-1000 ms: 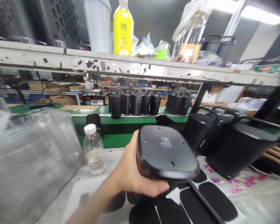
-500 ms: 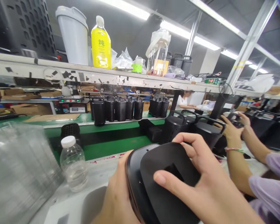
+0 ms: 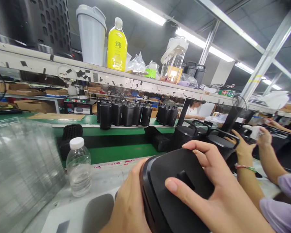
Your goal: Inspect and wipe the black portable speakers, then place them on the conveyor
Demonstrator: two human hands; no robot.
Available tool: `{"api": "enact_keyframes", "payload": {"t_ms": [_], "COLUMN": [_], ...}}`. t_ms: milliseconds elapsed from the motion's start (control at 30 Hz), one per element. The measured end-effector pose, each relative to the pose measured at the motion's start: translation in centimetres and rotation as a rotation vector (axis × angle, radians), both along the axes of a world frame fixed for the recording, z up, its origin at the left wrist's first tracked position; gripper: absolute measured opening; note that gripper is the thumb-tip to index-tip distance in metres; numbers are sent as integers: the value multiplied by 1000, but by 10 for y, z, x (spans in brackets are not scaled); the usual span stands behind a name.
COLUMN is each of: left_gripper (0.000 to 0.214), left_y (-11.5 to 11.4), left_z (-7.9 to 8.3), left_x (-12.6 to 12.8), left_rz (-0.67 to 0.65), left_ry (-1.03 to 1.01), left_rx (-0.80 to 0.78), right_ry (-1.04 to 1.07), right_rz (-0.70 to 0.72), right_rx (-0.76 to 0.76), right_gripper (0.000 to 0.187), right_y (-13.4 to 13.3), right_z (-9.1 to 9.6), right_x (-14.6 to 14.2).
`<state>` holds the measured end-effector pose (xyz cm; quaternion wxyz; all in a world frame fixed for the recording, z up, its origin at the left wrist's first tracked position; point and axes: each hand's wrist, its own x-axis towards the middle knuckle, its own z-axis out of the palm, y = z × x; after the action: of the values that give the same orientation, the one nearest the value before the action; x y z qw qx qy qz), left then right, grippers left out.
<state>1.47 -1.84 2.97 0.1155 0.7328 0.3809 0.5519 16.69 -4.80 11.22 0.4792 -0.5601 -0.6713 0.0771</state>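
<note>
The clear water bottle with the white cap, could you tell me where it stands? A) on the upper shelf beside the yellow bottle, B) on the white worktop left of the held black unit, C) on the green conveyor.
B: the water bottle stands on the white worktop, left of the black unit.

Pretty cluttered bench. A clear water bottle [image 3: 79,166] with a white cap stood on the worktop, right beside a stack of clear plastic trays [image 3: 21,168] on the left. Behind it ran a green conveyor [image 3: 126,152] with a row of black handled units [image 3: 124,112] lined up along its far side. The upper shelf [image 3: 111,81] carried a yellow drink bottle [image 3: 117,46] next to a grey tumbler [image 3: 92,34]. A co-worker's arm in a purple sleeve [image 3: 281,197] was off to the right.
</note>
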Motion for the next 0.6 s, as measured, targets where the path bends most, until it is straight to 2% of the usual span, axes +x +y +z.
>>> {"api": "enact_keyframes", "payload": {"t_ms": [333, 467, 600], "left_gripper": [57, 62, 62], "left_y": [0, -1, -2], "left_z": [-3, -9, -13], "left_x": [-2, -2, -1], "left_rz": [-61, -103, -112], "left_ry": [14, 22, 2], "left_rx": [85, 59, 41], "right_ry": [28, 38, 22], "right_rz": [11, 4, -44], "right_rx": [-51, -45, -45], "right_gripper": [52, 52, 48], "right_y": [-2, -2, -8], "right_z": [-6, -9, -2], "right_x": [1, 3, 0]}}
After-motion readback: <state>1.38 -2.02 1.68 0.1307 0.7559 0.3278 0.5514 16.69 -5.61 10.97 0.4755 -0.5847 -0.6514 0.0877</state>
